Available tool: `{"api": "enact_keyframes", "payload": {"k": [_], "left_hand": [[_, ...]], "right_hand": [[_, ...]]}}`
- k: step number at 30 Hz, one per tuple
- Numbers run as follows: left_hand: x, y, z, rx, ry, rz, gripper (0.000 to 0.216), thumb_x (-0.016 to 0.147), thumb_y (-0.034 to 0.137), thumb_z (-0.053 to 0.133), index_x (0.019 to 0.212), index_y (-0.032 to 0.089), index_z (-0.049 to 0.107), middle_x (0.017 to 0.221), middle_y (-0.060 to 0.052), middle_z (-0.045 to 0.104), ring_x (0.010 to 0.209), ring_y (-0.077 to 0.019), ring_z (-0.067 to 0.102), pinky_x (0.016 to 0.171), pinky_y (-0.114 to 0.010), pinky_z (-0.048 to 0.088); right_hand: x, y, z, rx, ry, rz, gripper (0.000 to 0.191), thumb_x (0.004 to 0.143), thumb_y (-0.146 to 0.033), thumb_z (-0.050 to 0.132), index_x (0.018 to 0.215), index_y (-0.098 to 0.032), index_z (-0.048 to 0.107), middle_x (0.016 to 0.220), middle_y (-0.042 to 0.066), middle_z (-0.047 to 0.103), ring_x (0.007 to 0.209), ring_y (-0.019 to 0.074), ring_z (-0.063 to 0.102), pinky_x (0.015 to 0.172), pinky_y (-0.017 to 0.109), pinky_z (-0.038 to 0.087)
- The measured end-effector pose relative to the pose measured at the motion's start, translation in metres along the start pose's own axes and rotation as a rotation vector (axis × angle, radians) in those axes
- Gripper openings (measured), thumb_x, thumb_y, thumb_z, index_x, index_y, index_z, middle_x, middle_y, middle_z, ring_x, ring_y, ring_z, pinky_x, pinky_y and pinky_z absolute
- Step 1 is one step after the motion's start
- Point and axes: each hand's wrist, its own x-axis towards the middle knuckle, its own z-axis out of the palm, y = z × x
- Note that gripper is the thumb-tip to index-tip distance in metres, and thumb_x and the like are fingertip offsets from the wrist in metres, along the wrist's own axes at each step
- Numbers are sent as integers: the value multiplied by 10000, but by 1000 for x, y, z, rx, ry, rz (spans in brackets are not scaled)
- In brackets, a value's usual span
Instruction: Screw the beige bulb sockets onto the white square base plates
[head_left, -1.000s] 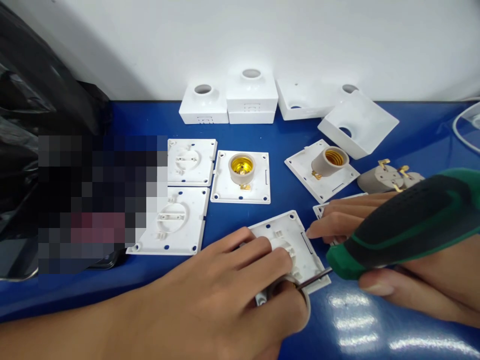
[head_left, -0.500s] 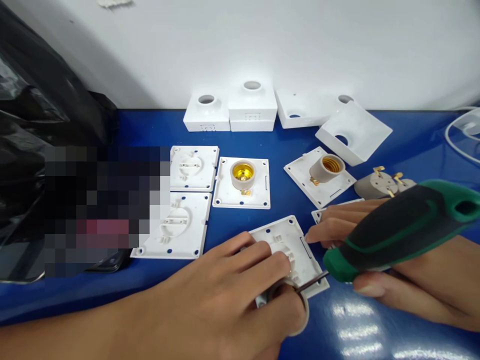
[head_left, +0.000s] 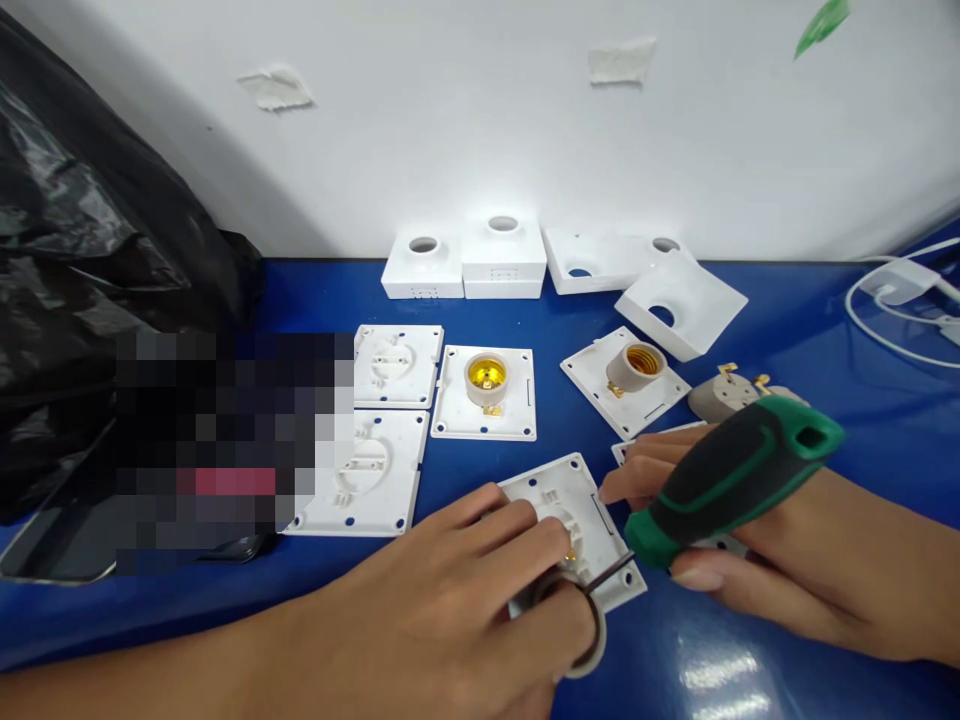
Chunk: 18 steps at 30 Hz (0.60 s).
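Observation:
My left hand (head_left: 480,590) is closed around a lamp socket (head_left: 598,640), tilted so that its round rim faces me; the fingers cover most of it. Beneath the fingers lies a square white base plate (head_left: 600,535). My right hand (head_left: 795,560) grips a screwdriver (head_left: 727,480) with a green and black handle. Its thin shaft slants down to the left into the socket's opening, where the tip is hidden. Further back, one base plate carries an upright socket (head_left: 486,382) with a gold inside, and another bears a tilted socket (head_left: 636,368).
Bare base plates (head_left: 397,345) are laid out at left, beside a blurred dark patch (head_left: 225,420) and a black plastic bag (head_left: 67,200). White covers (head_left: 502,265) line the wall. Loose sockets (head_left: 720,398) lie behind my right hand. A white cable (head_left: 862,320) is at far right.
The view has tipped up, showing more wall. The screwdriver handle has turned and swung slightly leftward, its shaft staying in the socket. My left hand keeps the same hold.

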Motion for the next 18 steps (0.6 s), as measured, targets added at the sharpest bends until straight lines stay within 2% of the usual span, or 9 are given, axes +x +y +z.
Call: {"api": "enact_keyframes", "payload": {"k": [6,10,18], "left_hand": [[1,1,0,-21,-14,-36,184,1102,155,456,1044,185,628,1008,-54,664,930,-227,634,986,-395,541],[4,-4,1,-39,-27,23,182,1094,145,454,1042,188,624,981,-48,652,888,-216,619,951,-376,549],[0,5,-2,-20,-14,-50,215,1098,136,417,1038,180,619,1029,-60,660,958,-229,619,1004,-395,533]], "right_hand": [[4,-3,-4,-20,-36,33,520,1149,-455,282,950,-213,697,1107,54,795,965,230,762,824,376,561],[1,-3,-3,10,-45,53,507,1148,-468,292,961,-213,689,1110,47,784,948,217,744,838,374,543],[0,-2,1,47,-34,75,477,1145,-474,315,976,-220,681,1085,32,764,940,208,714,850,367,507]]}}
